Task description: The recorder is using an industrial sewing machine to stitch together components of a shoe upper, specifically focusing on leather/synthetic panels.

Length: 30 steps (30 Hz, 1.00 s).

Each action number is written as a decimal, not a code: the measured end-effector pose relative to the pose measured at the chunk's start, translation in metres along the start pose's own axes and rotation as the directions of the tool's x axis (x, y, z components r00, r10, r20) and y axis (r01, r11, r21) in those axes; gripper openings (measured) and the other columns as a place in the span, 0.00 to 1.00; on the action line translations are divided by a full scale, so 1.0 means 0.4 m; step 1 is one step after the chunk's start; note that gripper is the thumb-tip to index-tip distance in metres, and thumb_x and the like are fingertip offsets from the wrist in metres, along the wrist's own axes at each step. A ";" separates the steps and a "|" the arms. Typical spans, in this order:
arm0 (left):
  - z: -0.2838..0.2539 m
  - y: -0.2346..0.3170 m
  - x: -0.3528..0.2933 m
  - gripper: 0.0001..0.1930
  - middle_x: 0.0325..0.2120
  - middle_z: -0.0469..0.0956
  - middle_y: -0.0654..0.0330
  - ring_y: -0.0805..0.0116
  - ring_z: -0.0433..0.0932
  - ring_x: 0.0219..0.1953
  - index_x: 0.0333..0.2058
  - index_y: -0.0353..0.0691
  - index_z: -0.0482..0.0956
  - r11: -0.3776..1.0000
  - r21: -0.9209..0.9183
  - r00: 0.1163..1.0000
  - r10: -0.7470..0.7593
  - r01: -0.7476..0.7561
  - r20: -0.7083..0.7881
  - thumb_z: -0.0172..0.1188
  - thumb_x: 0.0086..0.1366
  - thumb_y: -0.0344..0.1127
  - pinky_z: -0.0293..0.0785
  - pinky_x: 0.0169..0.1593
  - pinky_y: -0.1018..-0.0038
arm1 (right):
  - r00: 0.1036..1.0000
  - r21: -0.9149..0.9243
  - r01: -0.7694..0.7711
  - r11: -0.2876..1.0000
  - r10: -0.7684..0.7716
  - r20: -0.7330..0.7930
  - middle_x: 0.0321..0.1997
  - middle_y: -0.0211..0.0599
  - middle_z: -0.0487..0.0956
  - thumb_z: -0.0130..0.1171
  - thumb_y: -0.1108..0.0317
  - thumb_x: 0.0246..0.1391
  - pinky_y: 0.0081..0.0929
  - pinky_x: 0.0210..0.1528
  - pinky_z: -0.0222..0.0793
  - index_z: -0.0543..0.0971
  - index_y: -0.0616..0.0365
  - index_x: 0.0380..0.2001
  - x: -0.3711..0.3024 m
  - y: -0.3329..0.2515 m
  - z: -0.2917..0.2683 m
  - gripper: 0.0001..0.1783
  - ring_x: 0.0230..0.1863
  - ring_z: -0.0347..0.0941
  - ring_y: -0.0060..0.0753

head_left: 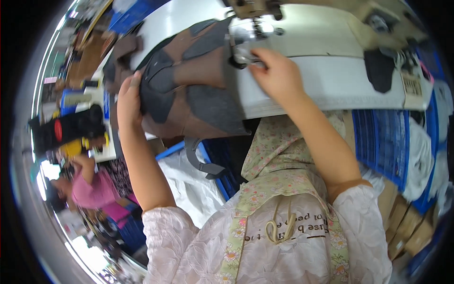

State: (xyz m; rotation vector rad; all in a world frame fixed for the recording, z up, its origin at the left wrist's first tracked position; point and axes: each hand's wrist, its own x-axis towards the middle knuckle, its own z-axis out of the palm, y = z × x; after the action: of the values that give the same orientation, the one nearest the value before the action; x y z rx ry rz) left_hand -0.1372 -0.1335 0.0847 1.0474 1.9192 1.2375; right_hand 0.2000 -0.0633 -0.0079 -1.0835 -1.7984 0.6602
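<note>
A brown panel with dark grey patches [196, 71], leather or fabric by its look, lies across the left of the sewing machine bed. Its near edge hangs over the table front, with a dark curved strap [203, 163] dangling below. My left hand [128, 100] grips the panel's left edge, thumb uppermost. Just in front of the sewing machine's needle area [257, 29], my right hand [279, 75] is closed, fingertips pinched beside shiny metal parts. What they hold is blurred and partly hidden. The panel's right edge ends close to these fingers.
A dark flat piece [379, 70] lies on the white table [321, 78] at right. Blue crates [380, 142] stand below it. White sheeting [189, 182] fills a blue bin under the panel. Further left, a person in pink [97, 187] sits near another work table.
</note>
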 end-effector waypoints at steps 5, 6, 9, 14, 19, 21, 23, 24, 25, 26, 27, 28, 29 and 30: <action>-0.087 0.122 -0.178 0.19 0.31 0.78 0.62 0.75 0.73 0.35 0.41 0.31 0.78 0.993 0.089 0.960 0.096 -0.075 -0.264 0.57 0.66 0.46 0.68 0.41 0.79 | 0.985 -0.042 -0.117 0.992 0.121 0.119 0.32 0.38 0.80 0.65 0.61 0.47 0.30 0.35 0.72 0.80 0.52 0.43 -0.017 -0.015 -0.010 0.19 0.29 0.76 0.34; -0.124 0.127 -0.207 0.20 0.31 0.78 0.62 0.75 0.73 0.34 0.41 0.30 0.78 0.997 0.003 0.955 0.080 -0.083 -0.287 0.58 0.66 0.45 0.69 0.40 0.79 | 0.984 -0.019 -0.076 0.997 0.078 0.159 0.32 0.38 0.80 0.65 0.61 0.47 0.30 0.35 0.72 0.80 0.52 0.43 -0.019 -0.007 -0.010 0.19 0.29 0.76 0.34; -0.251 0.111 -0.314 0.18 0.35 0.80 0.61 0.74 0.76 0.35 0.42 0.31 0.78 0.974 -0.139 0.904 0.109 -0.181 -0.413 0.58 0.66 0.44 0.70 0.41 0.79 | 0.989 0.060 0.057 0.997 -0.064 0.133 0.34 0.36 0.81 0.65 0.61 0.48 0.28 0.35 0.71 0.80 0.52 0.45 -0.018 0.030 0.007 0.19 0.29 0.75 0.31; -0.414 0.068 -0.518 0.17 0.37 0.81 0.58 0.71 0.79 0.37 0.44 0.32 0.77 0.939 -0.303 0.830 -0.036 -0.162 -0.556 0.55 0.68 0.41 0.74 0.43 0.76 | 0.994 0.101 0.048 0.994 -0.058 0.095 0.37 0.33 0.81 0.65 0.63 0.50 0.23 0.36 0.71 0.80 0.53 0.47 -0.022 0.032 0.007 0.19 0.30 0.74 0.24; -0.466 0.022 -0.644 0.16 0.39 0.81 0.55 0.66 0.81 0.38 0.47 0.31 0.76 0.928 -0.341 0.806 -0.084 -0.151 -0.585 0.48 0.71 0.38 0.77 0.45 0.71 | 0.863 0.538 -0.096 0.837 -0.200 0.464 0.39 0.28 0.78 0.64 0.68 0.52 0.18 0.36 0.69 0.77 0.53 0.51 -0.110 -0.159 -0.045 0.21 0.33 0.70 0.17; -0.476 -0.004 -0.671 0.17 0.40 0.81 0.53 0.66 0.81 0.40 0.46 0.29 0.76 0.922 -0.352 0.818 -0.072 -0.164 -0.570 0.49 0.70 0.38 0.76 0.46 0.72 | 0.674 0.633 -0.274 0.724 -0.325 0.664 0.37 0.25 0.76 0.65 0.69 0.52 0.16 0.39 0.68 0.78 0.52 0.50 -0.175 -0.234 -0.062 0.21 0.34 0.70 0.15; -0.478 -0.016 -0.692 0.17 0.40 0.81 0.52 0.65 0.80 0.41 0.46 0.28 0.76 0.905 -0.364 0.800 -0.045 -0.221 -0.598 0.48 0.71 0.37 0.76 0.47 0.71 | 0.531 0.628 -0.384 0.677 -0.394 0.750 0.36 0.24 0.76 0.66 0.71 0.50 0.14 0.38 0.66 0.79 0.55 0.50 -0.220 -0.274 -0.077 0.21 0.34 0.69 0.14; -0.476 -0.020 -0.685 0.17 0.40 0.80 0.51 0.64 0.80 0.41 0.47 0.27 0.75 0.883 -0.409 0.820 -0.052 -0.228 -0.570 0.47 0.72 0.37 0.76 0.49 0.70 | 0.512 0.596 -0.397 0.698 -0.371 0.775 0.34 0.24 0.75 0.66 0.72 0.50 0.14 0.36 0.65 0.79 0.56 0.49 -0.239 -0.274 -0.072 0.21 0.32 0.67 0.13; -0.471 -0.020 -0.682 0.17 0.40 0.80 0.51 0.64 0.80 0.41 0.47 0.27 0.75 0.879 -0.417 0.826 -0.050 -0.230 -0.562 0.47 0.72 0.37 0.76 0.49 0.70 | 0.532 0.603 -0.312 0.734 -0.392 0.751 0.34 0.26 0.75 0.66 0.72 0.50 0.15 0.35 0.64 0.79 0.57 0.49 -0.251 -0.271 -0.060 0.20 0.31 0.66 0.13; -0.469 -0.021 -0.678 0.18 0.43 0.79 0.51 0.63 0.80 0.43 0.48 0.28 0.74 0.882 -0.422 0.825 -0.073 -0.209 -0.560 0.47 0.72 0.38 0.75 0.50 0.69 | 0.533 0.592 -0.327 0.736 -0.373 0.759 0.34 0.26 0.74 0.66 0.72 0.50 0.15 0.34 0.63 0.79 0.57 0.49 -0.261 -0.267 -0.050 0.20 0.31 0.66 0.13; -0.467 -0.018 -0.671 0.18 0.45 0.78 0.51 0.63 0.79 0.45 0.50 0.29 0.73 0.888 -0.421 0.824 -0.094 -0.184 -0.559 0.46 0.72 0.39 0.75 0.51 0.68 | 0.538 0.586 -0.347 0.733 -0.356 0.764 0.34 0.26 0.74 0.66 0.71 0.50 0.15 0.34 0.63 0.79 0.58 0.48 -0.271 -0.262 -0.043 0.20 0.31 0.66 0.14; -0.465 -0.017 -0.661 0.18 0.45 0.78 0.51 0.63 0.79 0.45 0.50 0.29 0.73 0.888 -0.423 0.830 -0.092 -0.182 -0.550 0.46 0.72 0.39 0.75 0.51 0.68 | 0.545 0.584 -0.347 0.734 -0.349 0.762 0.34 0.26 0.74 0.66 0.71 0.50 0.15 0.34 0.63 0.79 0.58 0.48 -0.277 -0.260 -0.039 0.20 0.31 0.66 0.14; -0.462 -0.016 -0.651 0.19 0.46 0.78 0.51 0.63 0.79 0.46 0.51 0.29 0.73 0.887 -0.427 0.827 -0.104 -0.174 -0.553 0.46 0.72 0.39 0.74 0.52 0.67 | 0.559 0.615 -0.376 0.694 -0.359 0.747 0.35 0.27 0.74 0.66 0.71 0.50 0.15 0.34 0.63 0.79 0.57 0.48 -0.283 -0.258 -0.036 0.20 0.30 0.65 0.14; -0.467 -0.023 -0.654 0.19 0.46 0.78 0.51 0.62 0.78 0.47 0.51 0.29 0.72 0.886 -0.434 0.820 -0.122 -0.165 -0.560 0.46 0.72 0.39 0.74 0.53 0.67 | 0.566 0.640 -0.406 0.652 -0.370 0.736 0.35 0.27 0.74 0.66 0.71 0.50 0.16 0.34 0.63 0.79 0.57 0.48 -0.292 -0.264 -0.034 0.20 0.30 0.65 0.14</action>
State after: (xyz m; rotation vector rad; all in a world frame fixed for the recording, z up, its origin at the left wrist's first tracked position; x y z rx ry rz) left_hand -0.1638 -0.4433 0.1656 0.4577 1.8520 2.0852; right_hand 0.1940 -0.2161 0.0314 -0.1056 -1.8593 2.0235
